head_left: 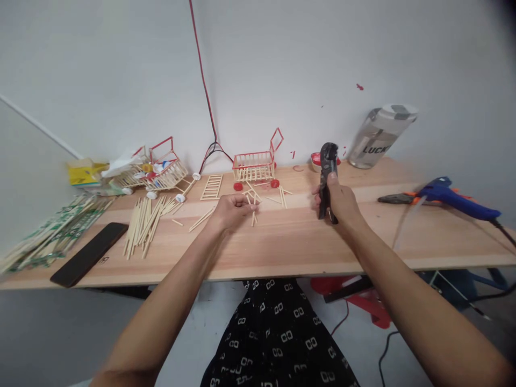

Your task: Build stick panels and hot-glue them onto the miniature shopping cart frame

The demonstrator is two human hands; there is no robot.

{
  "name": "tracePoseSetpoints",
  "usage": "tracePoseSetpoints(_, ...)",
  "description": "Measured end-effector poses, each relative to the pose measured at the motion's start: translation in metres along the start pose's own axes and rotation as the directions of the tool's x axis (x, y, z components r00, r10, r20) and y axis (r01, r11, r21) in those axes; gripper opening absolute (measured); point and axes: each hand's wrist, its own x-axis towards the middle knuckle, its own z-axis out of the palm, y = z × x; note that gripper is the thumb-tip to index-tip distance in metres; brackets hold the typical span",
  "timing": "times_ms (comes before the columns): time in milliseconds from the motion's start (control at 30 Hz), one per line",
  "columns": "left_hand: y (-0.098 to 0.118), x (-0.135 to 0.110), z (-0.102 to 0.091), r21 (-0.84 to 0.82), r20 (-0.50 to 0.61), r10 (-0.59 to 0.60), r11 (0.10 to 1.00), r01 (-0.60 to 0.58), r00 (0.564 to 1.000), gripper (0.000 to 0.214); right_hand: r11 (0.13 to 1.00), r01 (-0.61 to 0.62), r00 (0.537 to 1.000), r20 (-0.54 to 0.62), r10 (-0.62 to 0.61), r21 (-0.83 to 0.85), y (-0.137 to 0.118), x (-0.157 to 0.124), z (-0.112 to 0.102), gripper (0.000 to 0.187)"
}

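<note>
My left hand (pixel 234 210) is low over the table, thumb and fingertips pinched on what looks like a short wooden stick. Other cut sticks (pixel 283 197) lie around its fingertips, some crossing. My right hand (pixel 341 199) is wrapped around a black plier-like hand tool (pixel 324 180), held upright with its head at the top. Behind my left hand stands a small stick-built shopping cart (pixel 253 166) with a red rim, handle and wheels. A ladder-shaped stick panel (pixel 212 187) lies flat to the left of that cart.
More carts (pixel 167 173) with white wheels stand at the left. Nearby are loose sticks (pixel 147 223), packaged sticks (pixel 52 231) and a black phone (pixel 91 252). Rightward are a red-filled cup (pixel 316 161), a clear jar (pixel 379 137), pliers (pixel 395 199) and a blue glue gun (pixel 459 201) with a cord.
</note>
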Motion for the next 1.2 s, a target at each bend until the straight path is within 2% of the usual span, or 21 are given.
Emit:
tracePoseSetpoints(100,-0.003,-0.005,0.003,0.066,-0.103,0.071,0.996,-0.064,0.992,0.024,1.0,0.004,0.999,-0.042,-0.004,0.02,0.001,0.001,0.0,0.069)
tracePoseSetpoints(200,-0.005,-0.009,0.007,0.174,-0.16,0.158,0.976,-0.13,0.974,0.019,0.999,-0.03,0.999,-0.041,0.031,0.033,-0.004,-0.001,0.001,0.067)
tracePoseSetpoints(433,-0.006,-0.015,0.015,0.266,-0.132,0.251,0.941,-0.21,0.959,0.009,0.998,-0.053,0.996,-0.077,0.056,0.034,-0.013,-0.005,0.004,0.065)
tracePoseSetpoints(633,-0.006,-0.014,0.017,0.293,-0.124,0.245,0.935,-0.2,0.962,0.007,1.0,-0.023,0.998,-0.052,0.024,0.014,-0.01,-0.004,0.002,0.066)
tracePoseSetpoints(800,-0.01,-0.016,0.016,0.178,-0.145,0.179,0.972,-0.152,0.973,0.01,0.999,-0.014,0.999,-0.045,0.016,0.043,-0.012,-0.006,0.004,0.057)
tracePoseSetpoints(867,-0.008,-0.016,0.017,0.088,-0.134,0.146,0.987,-0.135,0.98,0.013,0.997,-0.006,1.0,0.0,0.006,0.083,-0.017,-0.01,0.01,0.051)
tracePoseSetpoints(933,-0.003,-0.013,0.021,-0.004,-0.104,0.123,0.992,-0.124,0.987,0.018,0.996,-0.006,0.995,0.098,-0.002,0.084,-0.026,-0.015,0.019,0.047)
tracePoseSetpoints(1067,0.007,-0.002,0.031,-0.114,-0.031,0.1,0.988,-0.103,0.994,0.027,0.992,0.088,0.952,0.301,-0.058,-0.09,-0.051,-0.024,0.044,0.037)
tracePoseSetpoints(1200,0.012,0.008,0.037,-0.164,0.066,0.056,0.985,-0.045,0.996,0.031,0.957,0.215,0.919,0.373,-0.131,-0.194,-0.066,-0.019,0.062,0.028)
